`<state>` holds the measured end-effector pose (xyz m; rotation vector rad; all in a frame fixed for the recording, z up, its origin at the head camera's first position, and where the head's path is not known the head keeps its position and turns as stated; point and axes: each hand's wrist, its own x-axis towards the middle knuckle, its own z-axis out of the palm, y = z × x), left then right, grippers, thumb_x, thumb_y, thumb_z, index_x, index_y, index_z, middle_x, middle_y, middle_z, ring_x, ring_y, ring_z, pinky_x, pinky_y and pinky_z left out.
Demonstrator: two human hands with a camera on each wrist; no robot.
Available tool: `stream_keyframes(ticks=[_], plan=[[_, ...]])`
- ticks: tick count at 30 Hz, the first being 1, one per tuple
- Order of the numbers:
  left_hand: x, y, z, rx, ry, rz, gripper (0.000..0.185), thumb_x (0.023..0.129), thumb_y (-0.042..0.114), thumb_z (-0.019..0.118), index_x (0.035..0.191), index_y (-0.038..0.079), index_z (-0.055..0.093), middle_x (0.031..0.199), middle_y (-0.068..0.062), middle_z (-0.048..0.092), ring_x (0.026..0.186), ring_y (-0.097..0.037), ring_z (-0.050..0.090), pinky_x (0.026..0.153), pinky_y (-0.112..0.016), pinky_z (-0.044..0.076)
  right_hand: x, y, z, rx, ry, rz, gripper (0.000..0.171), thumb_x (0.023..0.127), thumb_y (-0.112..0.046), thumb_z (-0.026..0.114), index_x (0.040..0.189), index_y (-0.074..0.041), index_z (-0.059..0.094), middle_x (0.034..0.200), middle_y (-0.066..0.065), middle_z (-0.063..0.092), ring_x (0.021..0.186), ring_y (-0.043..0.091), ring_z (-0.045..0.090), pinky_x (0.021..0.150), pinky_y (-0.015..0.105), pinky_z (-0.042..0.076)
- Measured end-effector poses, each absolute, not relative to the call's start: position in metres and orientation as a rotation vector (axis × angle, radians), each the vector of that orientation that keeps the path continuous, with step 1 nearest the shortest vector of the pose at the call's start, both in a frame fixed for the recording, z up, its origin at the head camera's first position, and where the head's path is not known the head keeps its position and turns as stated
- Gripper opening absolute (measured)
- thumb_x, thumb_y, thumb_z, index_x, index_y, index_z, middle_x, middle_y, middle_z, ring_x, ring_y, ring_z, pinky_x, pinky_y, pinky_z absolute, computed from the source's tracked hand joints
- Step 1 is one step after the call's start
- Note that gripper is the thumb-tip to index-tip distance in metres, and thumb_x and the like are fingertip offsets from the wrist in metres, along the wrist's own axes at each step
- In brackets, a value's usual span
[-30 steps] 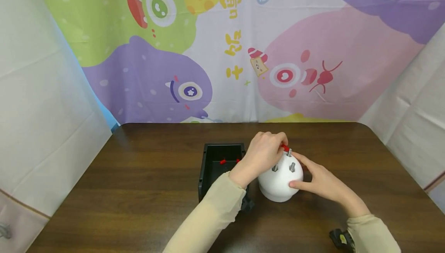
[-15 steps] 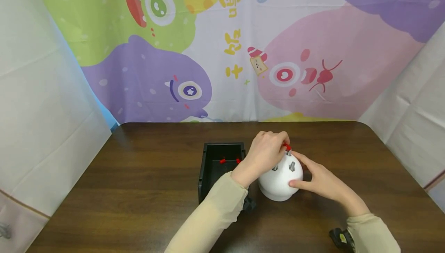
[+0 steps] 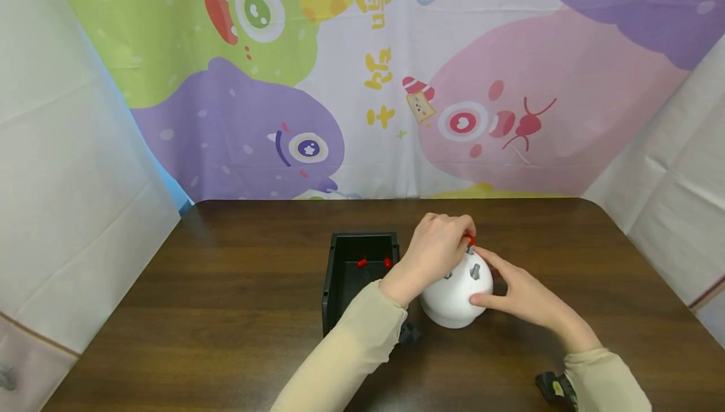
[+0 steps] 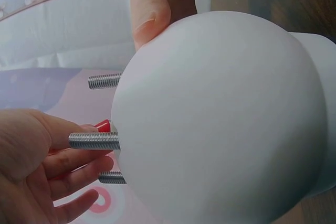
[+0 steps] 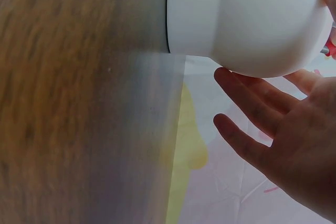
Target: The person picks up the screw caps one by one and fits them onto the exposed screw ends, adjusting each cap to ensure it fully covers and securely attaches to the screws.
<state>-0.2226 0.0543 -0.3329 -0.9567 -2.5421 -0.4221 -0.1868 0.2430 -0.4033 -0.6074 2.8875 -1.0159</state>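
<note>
We have the white dome [image 3: 455,299] on the surface [image 3: 226,311], beside the black box [image 3: 340,273]. Our left hand [image 3: 433,251] pinches a red cap [image 3: 469,240] onto a threaded stud [image 4: 94,140]; our right hand [image 3: 518,292] steadies the dome, fingers straight. Next, we judge, comes seating it squarely.

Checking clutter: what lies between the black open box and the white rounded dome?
In the head view, only the left hand and its forearm lie between the black open box and white rounded dome.

Both arms wear long, pale beige sleeves of soft knit, snug at the cuffs. The left hand [image 3: 433,250] and right hand [image 3: 518,292] are bare. A small black device with a yellowish label sits under the right wrist
</note>
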Motion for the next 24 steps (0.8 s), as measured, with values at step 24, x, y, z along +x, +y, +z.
stream_keyframes(ticks=[24], plan=[[-0.2198, 0.0595, -0.3334, -0.958, -2.527, -0.394, 0.009, 0.087, 0.019, 0.06, 0.093, 0.02, 0.067, 0.088, 0.01, 0.067, 0.081, -0.005, 0.061, 0.089, -0.025, 0.041, -0.1869, 0.2427, -0.4029, -0.619, 2.897, -0.997, 0.084, 0.076, -0.046, 0.068, 0.143, -0.017, 0.026, 0.137, 0.017, 0.041, 0.119, 0.036, 0.045, 0.089, 0.055, 0.039]])
